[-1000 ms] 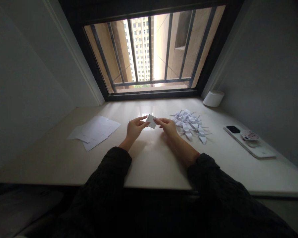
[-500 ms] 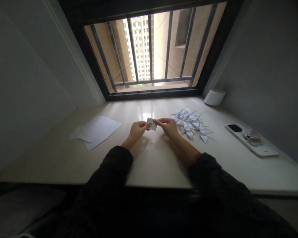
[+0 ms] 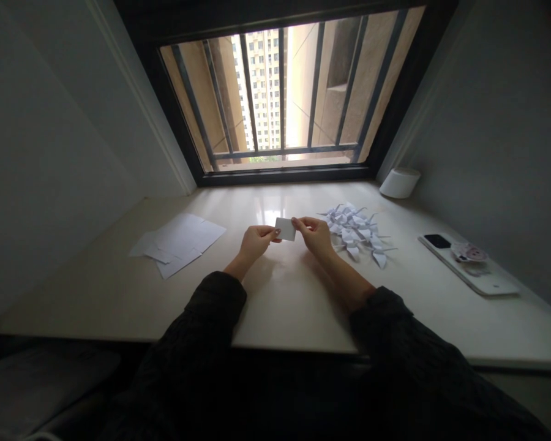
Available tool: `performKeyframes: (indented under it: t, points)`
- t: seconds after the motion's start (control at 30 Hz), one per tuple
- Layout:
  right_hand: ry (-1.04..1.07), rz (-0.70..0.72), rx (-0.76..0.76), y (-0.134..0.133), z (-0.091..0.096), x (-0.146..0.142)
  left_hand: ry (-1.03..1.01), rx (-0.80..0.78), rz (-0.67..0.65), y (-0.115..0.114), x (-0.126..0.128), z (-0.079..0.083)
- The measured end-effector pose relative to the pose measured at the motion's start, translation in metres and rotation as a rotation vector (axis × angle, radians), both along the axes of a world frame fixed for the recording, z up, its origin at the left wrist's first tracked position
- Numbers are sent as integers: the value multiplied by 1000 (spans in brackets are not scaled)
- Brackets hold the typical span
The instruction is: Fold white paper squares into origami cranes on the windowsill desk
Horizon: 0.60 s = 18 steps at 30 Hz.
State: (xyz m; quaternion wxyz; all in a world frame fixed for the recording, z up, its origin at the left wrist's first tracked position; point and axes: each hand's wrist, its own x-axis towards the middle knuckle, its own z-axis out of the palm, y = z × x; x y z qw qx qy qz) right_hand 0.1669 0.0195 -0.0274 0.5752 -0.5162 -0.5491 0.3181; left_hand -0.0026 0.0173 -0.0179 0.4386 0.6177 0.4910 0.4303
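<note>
A small square of white paper is held up above the ledge between my two hands. My left hand pinches its left edge between thumb and fingers. At the upper right corner, my right hand grips the same square with thumb and fingertips. Just right of my right hand lies a pile of white folded paper cranes. To the left, apart from my hands, rest several loose white paper sheets, overlapping each other.
The pale window ledge runs beneath everything, with its front edge near my body. A phone with a round grip on its back lies at the right. A white cylindrical object stands by the right wall. Behind is a barred window.
The paper square has turned level and shows more of its face. My right hand has shifted slightly right, its thumb now at the corner instead of over the square.
</note>
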Motion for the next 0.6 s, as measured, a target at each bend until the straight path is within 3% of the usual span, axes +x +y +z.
performKeyframes:
  t: [0.17,0.37,0.5,0.6]
  points:
    - [-97,-43,45,-2,4,2,92,103,-12,-2,0,1]
    - [-218,-85,194,-6,10,2,101,99,-58,-5,0,6]
    - [9,-58,87,-8,8,-5,-67,10,91,-4,2,7]
    - [39,86,-43,-9,3,-12,-198,-37,177,-6,4,9]
